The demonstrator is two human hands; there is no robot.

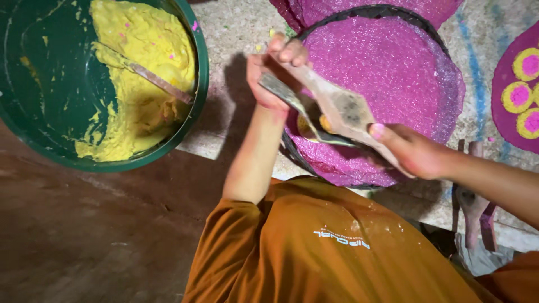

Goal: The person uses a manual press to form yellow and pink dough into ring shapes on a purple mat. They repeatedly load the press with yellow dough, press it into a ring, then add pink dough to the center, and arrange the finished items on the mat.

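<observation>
Two flat blades worked together over a pink disc.

Left hand (275, 73) closed around a narrow metal spatula (297, 106), fingers curled tight at its upper end; right hand (412, 150) gripping a broad wooden paddle (345, 109), thumb laid along its edge — blades crossing, touching, a dab of yellow paste (324, 123) between them. Beneath, a round dark-rimmed tray (359, 11) lined with glittery pink sheet (393, 67). Off to the left, well apart, a green bucket (201, 62) of yellow paste with a stick in it.
</observation>
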